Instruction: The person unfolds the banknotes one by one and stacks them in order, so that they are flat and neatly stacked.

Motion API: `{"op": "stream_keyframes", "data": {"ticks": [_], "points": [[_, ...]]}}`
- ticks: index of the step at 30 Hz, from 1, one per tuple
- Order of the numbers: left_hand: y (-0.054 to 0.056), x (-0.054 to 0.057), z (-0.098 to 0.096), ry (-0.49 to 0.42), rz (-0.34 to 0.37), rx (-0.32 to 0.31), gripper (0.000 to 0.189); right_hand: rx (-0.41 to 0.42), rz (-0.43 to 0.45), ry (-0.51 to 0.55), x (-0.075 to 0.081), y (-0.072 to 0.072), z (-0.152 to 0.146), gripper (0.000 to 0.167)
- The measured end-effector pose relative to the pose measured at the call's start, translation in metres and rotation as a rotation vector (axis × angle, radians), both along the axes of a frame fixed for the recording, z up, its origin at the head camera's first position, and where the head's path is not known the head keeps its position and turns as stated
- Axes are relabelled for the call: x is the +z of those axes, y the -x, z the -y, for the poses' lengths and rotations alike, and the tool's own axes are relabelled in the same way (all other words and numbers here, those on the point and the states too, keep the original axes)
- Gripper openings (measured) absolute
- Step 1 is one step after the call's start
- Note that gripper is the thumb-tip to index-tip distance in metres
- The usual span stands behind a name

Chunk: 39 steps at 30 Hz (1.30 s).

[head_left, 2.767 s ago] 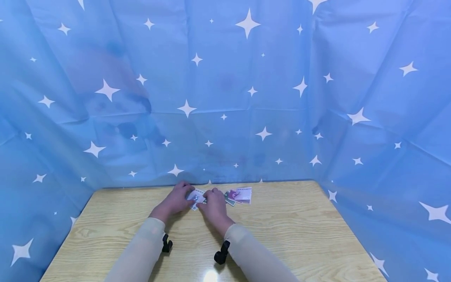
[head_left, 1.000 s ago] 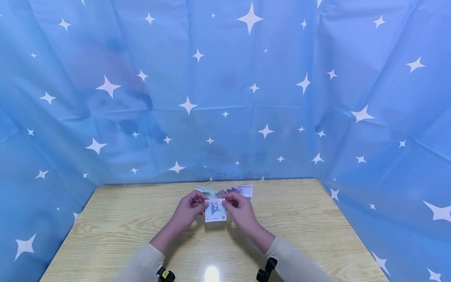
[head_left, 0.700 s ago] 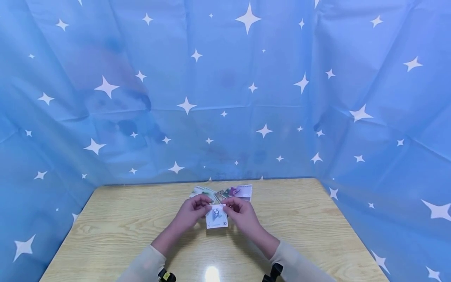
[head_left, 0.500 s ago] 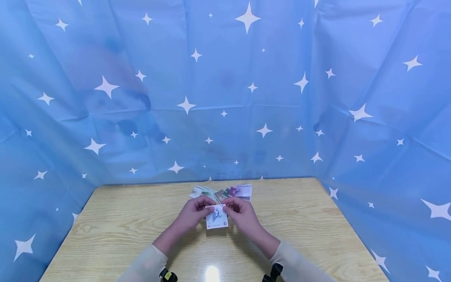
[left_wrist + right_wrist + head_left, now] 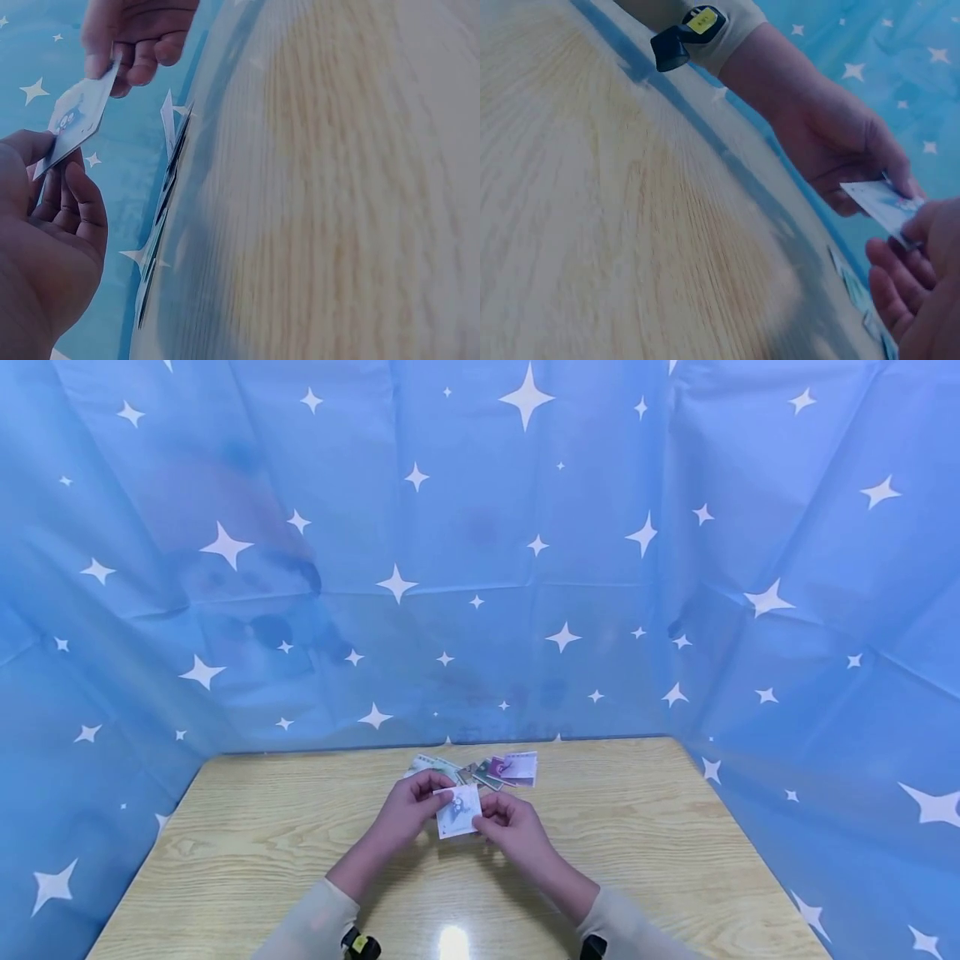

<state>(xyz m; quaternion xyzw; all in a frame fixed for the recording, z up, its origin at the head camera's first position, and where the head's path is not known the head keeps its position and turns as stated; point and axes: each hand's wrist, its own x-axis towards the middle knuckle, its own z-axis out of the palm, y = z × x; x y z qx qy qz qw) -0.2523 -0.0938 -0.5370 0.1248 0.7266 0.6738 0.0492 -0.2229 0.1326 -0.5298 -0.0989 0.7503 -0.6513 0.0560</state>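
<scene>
A pale blue-and-white banknote (image 5: 459,814), nearly square and marked with a dark cartoon figure, is held tilted above the wooden table. My left hand (image 5: 407,807) pinches its upper left part between thumb and fingers. At the lower right corner, my right hand (image 5: 517,835) pinches it too. Both wrist views show the note (image 5: 79,112) stretched between the two hands, clear of the tabletop. Behind the hands lies an overlapping row of notes: green ones (image 5: 435,765), a brown one (image 5: 467,773) and purple ones (image 5: 517,767). The left hand partly covers the green ones.
The wooden table (image 5: 637,860) ends at a back edge just beyond the row of notes. A blue curtain (image 5: 480,568) with white stars hangs behind and at both sides. A black wrist mount (image 5: 362,944) sits on the left sleeve.
The banknote came off the row and moved nearer to me in both hands. Since half a second ago, my right hand has slid from its top right to its lower right corner, and the note has tilted.
</scene>
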Motion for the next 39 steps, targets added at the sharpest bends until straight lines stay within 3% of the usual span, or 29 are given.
{"op": "stream_keyframes", "data": {"ticks": [13,20,28,33,39], "points": [[-0.007,0.006,-0.004,0.009,0.033,0.015,0.014,-0.050,-0.013,-0.002,0.001,0.003,-0.006,0.009],[-0.012,0.000,-0.005,0.021,0.027,-0.048,0.019,-0.091,-0.038,-0.014,0.004,0.011,-0.010,0.006],[-0.021,-0.005,-0.006,0.037,0.037,-0.106,0.022,-0.056,-0.048,-0.019,0.010,0.016,-0.010,0.011],[-0.022,-0.006,-0.008,0.024,0.042,-0.092,0.024,-0.035,-0.048,-0.012,0.012,0.017,-0.009,0.011],[-0.021,-0.002,-0.010,-0.008,-0.006,-0.050,0.035,0.005,-0.062,-0.040,0.014,0.014,-0.008,0.009]]}}
